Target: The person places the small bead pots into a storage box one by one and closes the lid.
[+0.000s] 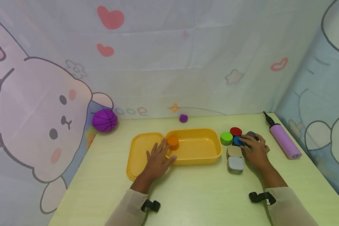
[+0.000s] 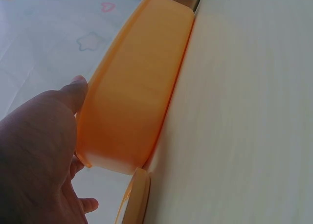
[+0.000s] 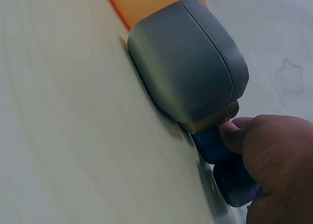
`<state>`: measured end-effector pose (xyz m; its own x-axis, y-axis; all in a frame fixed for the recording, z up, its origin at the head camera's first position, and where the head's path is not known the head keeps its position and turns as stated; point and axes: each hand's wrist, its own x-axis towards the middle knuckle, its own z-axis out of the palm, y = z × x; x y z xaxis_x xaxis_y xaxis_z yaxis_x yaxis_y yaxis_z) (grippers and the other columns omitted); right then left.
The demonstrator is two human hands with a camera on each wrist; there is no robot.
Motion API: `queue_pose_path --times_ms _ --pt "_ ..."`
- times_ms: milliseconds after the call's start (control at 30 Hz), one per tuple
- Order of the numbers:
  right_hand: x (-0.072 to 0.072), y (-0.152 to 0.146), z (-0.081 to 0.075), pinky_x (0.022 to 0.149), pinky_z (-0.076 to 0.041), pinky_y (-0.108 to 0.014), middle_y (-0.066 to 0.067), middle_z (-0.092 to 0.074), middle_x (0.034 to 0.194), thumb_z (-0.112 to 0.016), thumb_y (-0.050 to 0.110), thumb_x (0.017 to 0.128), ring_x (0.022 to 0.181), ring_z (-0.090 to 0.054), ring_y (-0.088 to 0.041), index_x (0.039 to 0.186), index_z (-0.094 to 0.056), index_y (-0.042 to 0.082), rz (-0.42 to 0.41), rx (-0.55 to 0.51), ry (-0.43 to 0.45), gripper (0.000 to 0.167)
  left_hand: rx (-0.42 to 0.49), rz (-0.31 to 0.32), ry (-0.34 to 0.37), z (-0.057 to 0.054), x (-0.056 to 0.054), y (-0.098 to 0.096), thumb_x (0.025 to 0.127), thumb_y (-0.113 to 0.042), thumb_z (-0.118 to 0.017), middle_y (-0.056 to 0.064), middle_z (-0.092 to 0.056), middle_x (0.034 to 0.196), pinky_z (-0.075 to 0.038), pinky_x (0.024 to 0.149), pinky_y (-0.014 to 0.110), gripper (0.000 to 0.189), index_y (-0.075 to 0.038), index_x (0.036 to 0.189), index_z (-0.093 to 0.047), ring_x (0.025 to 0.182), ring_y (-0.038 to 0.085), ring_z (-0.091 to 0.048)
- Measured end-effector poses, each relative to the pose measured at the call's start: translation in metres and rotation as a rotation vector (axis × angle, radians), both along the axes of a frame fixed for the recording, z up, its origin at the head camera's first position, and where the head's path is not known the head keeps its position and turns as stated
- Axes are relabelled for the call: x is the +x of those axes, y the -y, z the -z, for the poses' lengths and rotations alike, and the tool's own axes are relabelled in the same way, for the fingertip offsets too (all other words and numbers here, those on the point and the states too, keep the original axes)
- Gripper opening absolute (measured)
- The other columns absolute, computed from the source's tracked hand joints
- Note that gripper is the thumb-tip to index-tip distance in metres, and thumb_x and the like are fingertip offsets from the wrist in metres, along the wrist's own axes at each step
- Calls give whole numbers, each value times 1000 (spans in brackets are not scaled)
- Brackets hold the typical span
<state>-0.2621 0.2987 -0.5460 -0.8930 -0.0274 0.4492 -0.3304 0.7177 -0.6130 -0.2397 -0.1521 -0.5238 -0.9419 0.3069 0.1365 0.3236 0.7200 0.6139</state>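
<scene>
My left hand [image 1: 156,160] rests at the left end of a yellow plastic box [image 1: 197,161], fingers spread, thumb at its rim [image 2: 105,62]. Inside that end of the box sits an orange round container [image 1: 173,142], beside my fingertips. On the right, my right hand [image 1: 255,152] pinches a blue round container [image 1: 237,141] between thumb and finger. Around it stand a green container [image 1: 226,138], a red one [image 1: 235,131], a dark grey one [image 1: 251,135] partly behind the fingers, a beige case [image 1: 234,151] and a silver-grey case [image 1: 235,164].
A yellow lid [image 1: 138,157] lies left of the box, partly under my left hand. A purple ball [image 1: 104,121] is at the back left and a small purple object [image 1: 183,118] at the back edge. A purple hand pump [image 1: 285,141] lies far right.
</scene>
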Motion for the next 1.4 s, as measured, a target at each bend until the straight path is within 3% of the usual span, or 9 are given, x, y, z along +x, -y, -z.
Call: queue_pose_path --times_ms 533,1200,1300,1367,1400 --pt "-3 0 5 101 -13 -88 -31 -57 152 -75 -7 97 158 -14 -66 133 -72 -2 -5 21 12 37 0 -6 -11 2 -1 -1 110 -60 -54 0 -13 186 7 121 90 75 -15 170 -42 170 51 -8" --pt "-4 2 3 101 -15 -88 -31 -54 152 -71 -4 101 152 -22 -68 138 -68 -2 -35 -38 -51 37 -15 -5 -5 0 1 -1 111 -58 -53 1 -12 186 6 123 89 75 -14 170 -42 171 50 -7" --pt "-5 3 3 99 -21 -83 -32 -55 150 -73 -5 99 147 -33 -67 138 -69 -3 -35 -55 -114 39 -16 -6 -10 1 0 -1 111 -59 -53 1 -13 186 6 123 89 75 -14 170 -42 171 50 -7" --pt "-4 4 1 101 -27 -70 -32 -55 149 -74 -8 97 142 -42 -65 137 -69 -6 -29 -72 -171 40 -16 -7 -11 2 -1 -1 110 -59 -52 1 -12 186 6 123 89 75 -15 170 -42 171 50 -7" --pt "-3 5 1 110 -26 -65 -33 -55 148 -74 -9 97 140 -47 -64 136 -69 -7 -25 -78 -201 40 -15 -6 -12 3 -1 -1 110 -59 -52 1 -12 186 6 123 89 75 -15 170 -42 171 50 -7"
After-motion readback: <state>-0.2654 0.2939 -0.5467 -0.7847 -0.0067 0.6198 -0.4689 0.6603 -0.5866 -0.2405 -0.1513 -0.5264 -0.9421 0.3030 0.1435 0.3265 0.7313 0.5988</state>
